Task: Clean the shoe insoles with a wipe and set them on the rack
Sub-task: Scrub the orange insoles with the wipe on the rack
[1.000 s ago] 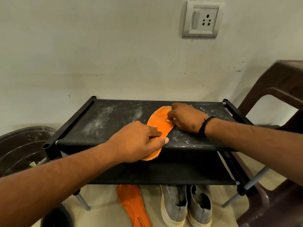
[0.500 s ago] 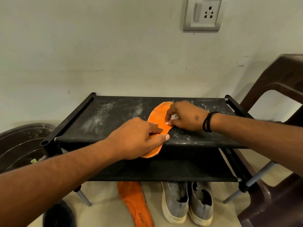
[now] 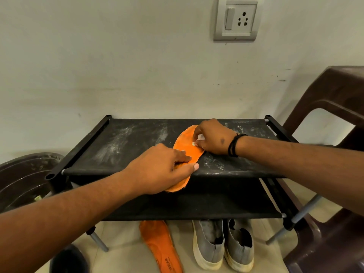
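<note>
insole (image 3: pixel 187 148) on rack (image 3: pixel 122 146) top shelf, heel past front edge | second insole (image 3: pixel 159 247) on floor under rack, left of shoes (image 3: pixel 222 245) | chair (image 3: pixel 334 119) right of rack | socket (image 3: pixel 235 20) above rack

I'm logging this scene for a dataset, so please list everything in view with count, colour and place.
Foam shoe insole on rack: 1, orange, top shelf, heel overhanging front edge.
Foam insole on floor: 1, orange, under rack.
Small wipe: 1, white, under right hand.
Fabric-shelf shoe rack: 1, black, dusty, against wall.
Slip-on shoes: 2, grey, floor.
Plastic chair: 1, brown, right.
Round tub: 1, dark, left.
Wall socket: 1, grey.
Left hand: holds insole's heel.
Right hand: pinches wipe.
</note>
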Available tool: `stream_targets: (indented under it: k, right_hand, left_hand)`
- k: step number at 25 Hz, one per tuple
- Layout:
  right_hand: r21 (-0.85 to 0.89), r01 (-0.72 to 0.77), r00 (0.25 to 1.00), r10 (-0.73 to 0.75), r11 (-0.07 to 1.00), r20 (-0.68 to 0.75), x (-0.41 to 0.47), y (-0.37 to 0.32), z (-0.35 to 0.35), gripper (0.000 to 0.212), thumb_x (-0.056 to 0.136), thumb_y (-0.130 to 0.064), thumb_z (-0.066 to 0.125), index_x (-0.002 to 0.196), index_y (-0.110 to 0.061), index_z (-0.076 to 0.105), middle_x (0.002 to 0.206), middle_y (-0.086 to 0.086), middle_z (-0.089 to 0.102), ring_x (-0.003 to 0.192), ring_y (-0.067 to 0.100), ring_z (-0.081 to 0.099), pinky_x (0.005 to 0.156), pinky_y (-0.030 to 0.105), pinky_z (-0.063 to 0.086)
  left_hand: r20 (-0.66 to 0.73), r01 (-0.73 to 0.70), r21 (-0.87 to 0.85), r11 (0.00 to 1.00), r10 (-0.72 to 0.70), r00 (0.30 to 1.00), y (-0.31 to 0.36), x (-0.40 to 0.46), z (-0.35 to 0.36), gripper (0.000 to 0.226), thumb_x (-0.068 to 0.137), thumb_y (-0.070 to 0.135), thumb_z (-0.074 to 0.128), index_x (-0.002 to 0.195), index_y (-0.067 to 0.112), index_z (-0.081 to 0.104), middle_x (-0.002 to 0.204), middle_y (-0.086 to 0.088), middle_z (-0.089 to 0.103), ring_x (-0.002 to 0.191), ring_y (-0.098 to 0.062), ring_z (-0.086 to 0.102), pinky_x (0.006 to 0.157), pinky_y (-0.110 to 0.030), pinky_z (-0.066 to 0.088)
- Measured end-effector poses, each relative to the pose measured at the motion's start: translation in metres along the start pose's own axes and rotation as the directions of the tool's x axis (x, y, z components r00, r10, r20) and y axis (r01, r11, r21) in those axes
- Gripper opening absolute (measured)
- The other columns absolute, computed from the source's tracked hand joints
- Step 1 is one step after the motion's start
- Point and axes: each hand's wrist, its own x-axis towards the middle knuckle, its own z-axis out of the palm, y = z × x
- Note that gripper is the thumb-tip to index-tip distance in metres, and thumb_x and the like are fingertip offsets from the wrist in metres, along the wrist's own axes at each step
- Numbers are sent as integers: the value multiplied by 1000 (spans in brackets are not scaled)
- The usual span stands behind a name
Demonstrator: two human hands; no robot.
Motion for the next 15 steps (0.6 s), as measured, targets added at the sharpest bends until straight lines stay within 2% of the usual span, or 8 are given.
stream_targets:
  k: [4,6,9,12,15]
  right_hand:
    - [107,86,992,-95,990,83,-10,-12,-4,13,86,-23,69,94,-16,76,95,-1,72,90,12,63,79,27,50]
    - [87,96,992,-102,992,73,-6,-15,-4,12,85,-20,68,91,-15,77,91,0,73,80,11,61,71,24,46]
    - [-8,58,998,-58,998,40,12,-13,-4,17,87,-19,66,97,-10,75,101,7,72,88,20,64,71,24,42]
    - [-62,26,1000,-25,998,5,29,-13,-3,22,87,-19,67,105,-7,72,111,12,70,100,27,64,74,25,44]
    - [-60,30,1000,-30,998,2,32,-15,-1,21,88,-15,63,104,-6,72,109,13,70,95,27,64,69,24,44]
  left_hand:
    - [4,-18,4,1000,18,1000,-1,3,3,81,82,84,20,138,39,58,117,0,73,99,-14,71,87,-38,59]
    - [1,-15,7,1000,15,1000,-4,5,4,80,83,83,20,138,39,57,115,-1,74,97,-15,72,86,-38,59]
    - [0,-6,30,1000,6,1000,-3,6,4,82,82,83,19,140,38,56,124,1,71,103,-13,70,91,-35,57]
    - [0,-14,31,999,14,1000,1,5,2,85,81,83,18,142,36,56,137,4,64,114,-13,66,97,-35,55]
    - [-1,-25,27,999,25,1000,1,3,0,80,83,81,22,140,36,58,138,4,63,115,-12,65,99,-34,54]
